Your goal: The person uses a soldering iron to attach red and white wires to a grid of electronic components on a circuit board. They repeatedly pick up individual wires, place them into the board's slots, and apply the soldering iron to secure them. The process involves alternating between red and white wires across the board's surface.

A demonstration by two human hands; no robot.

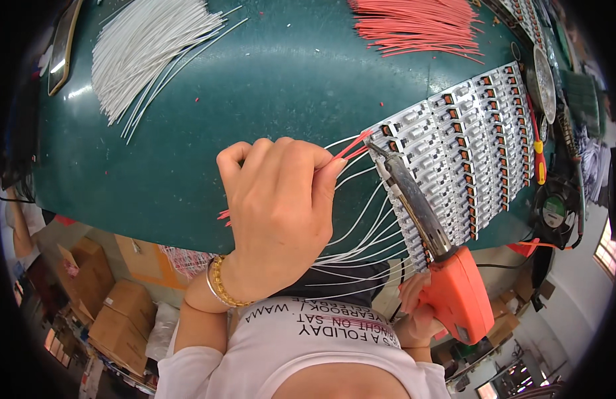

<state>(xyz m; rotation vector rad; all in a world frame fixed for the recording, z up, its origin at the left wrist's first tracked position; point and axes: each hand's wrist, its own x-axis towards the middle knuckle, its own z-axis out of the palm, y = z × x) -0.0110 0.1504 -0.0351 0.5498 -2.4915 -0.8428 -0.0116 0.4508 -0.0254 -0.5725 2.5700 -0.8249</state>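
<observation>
Between the thumb and fingers of my left hand [278, 206] are a few red wires [353, 146]; their far ends meet the top left corner of a panel of small circuit boards [454, 143]. My right hand [419, 318] is wrapped round the orange handle of a soldering gun [462, 292]. Its dark tip reaches that same corner, close to the red wire ends. Several white wires [364, 234] run from the panel's left edge and droop toward my lap. Other ends of the red wires stick out below my left palm.
A pile of white wires [152, 56] lies at the far left of the green table [288, 80], a pile of red wires [417, 28] at the far right. Right of the panel are a screwdriver [540, 163], a metal dish [544, 86] and a small fan [555, 211]. Cardboard boxes [124, 322] stand lower left.
</observation>
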